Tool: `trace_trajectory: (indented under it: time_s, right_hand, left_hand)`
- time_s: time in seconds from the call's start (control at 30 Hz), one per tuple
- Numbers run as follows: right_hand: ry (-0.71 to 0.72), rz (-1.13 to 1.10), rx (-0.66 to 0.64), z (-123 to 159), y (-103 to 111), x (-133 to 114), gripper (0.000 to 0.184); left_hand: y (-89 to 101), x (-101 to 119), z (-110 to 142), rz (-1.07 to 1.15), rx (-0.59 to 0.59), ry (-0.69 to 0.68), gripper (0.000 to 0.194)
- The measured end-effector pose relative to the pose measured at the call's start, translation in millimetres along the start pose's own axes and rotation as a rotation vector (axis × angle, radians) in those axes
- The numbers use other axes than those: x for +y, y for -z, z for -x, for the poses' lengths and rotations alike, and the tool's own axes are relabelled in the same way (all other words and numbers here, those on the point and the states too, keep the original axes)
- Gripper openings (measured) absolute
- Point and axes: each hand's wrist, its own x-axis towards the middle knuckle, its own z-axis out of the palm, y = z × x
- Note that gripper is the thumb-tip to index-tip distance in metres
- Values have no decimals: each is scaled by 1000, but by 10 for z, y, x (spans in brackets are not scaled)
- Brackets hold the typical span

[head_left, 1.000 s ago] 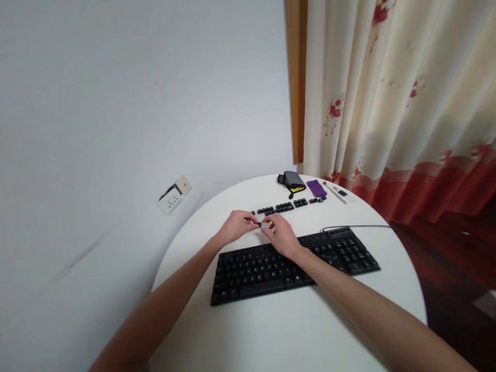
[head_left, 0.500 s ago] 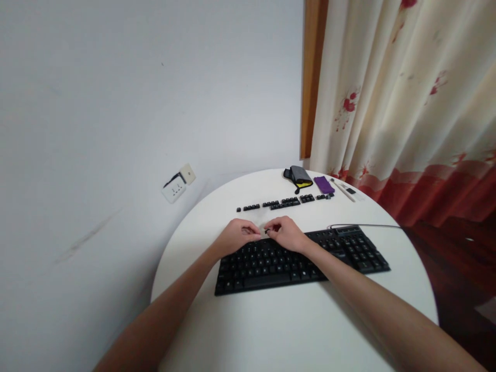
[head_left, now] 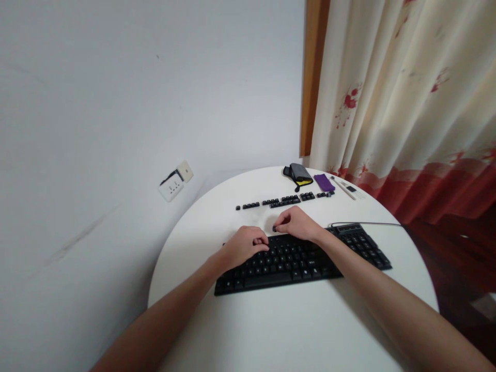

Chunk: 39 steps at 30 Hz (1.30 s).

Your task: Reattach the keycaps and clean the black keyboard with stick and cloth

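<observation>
Between the thumb and fingertips of my right hand (head_left: 297, 223) is a small black keycap (head_left: 274, 228), pinched just above the keyboard's back edge. My left hand (head_left: 244, 247) lies over the left part of the black keyboard (head_left: 267, 280). Its fingers are bent, with a small gap between thumb and forefinger and nothing visible in it. Both hands and forearms hide parts of the keys. Beyond the hands, loose black keycaps (head_left: 284, 203) stand in rows on the white table (head_left: 294, 330).
A grey and yellow folded cloth (head_left: 301, 174), a purple cloth (head_left: 324, 182) and a slim white brush-like tool (head_left: 344, 188) lie at the table's back right. The keyboard's cable (head_left: 368, 223) runs off rightward. A wall with a socket (head_left: 171, 187) borders the left; a curtain (head_left: 387, 119) hangs behind.
My hands have moved apart: the right has risen slightly away to the right with the keycap, while the left has come down nearer over the keyboard. The view has shifted a little.
</observation>
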Motion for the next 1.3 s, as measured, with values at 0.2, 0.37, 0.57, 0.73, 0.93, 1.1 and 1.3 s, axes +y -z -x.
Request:
trace_trajectory:
  time_s: [0.2,0.37,0.57,0.73,0.93,1.1,1.3]
  right_hand:
    - [33,75,-103,52,-78,-26,8]
    - [125,151,-169,72,-147,-27,9]
    - [194,241,-231,94,-157,-32,9]
    - [233,374,-228,112,-183,-47,7]
    - [334,502,-232,138,-172,-110,8]
    - [332,394,-196,132,-211,-77,9]
    - [279,292,-188,89,-288,24,9]
  left_hand:
    - [59,-14,0,83,-67,-90,12]
    - [76,-50,12,191,-64,4,11]
    - [61,-77,14,153,-2,85,5]
    - [25,-125,2,171,11,114,8]
    - [-10,-182,-18,161,13,87,7]
    - [6,-225,-20,180,-1,138,23]
    - [43,-271,-44,292,-152,162,23]
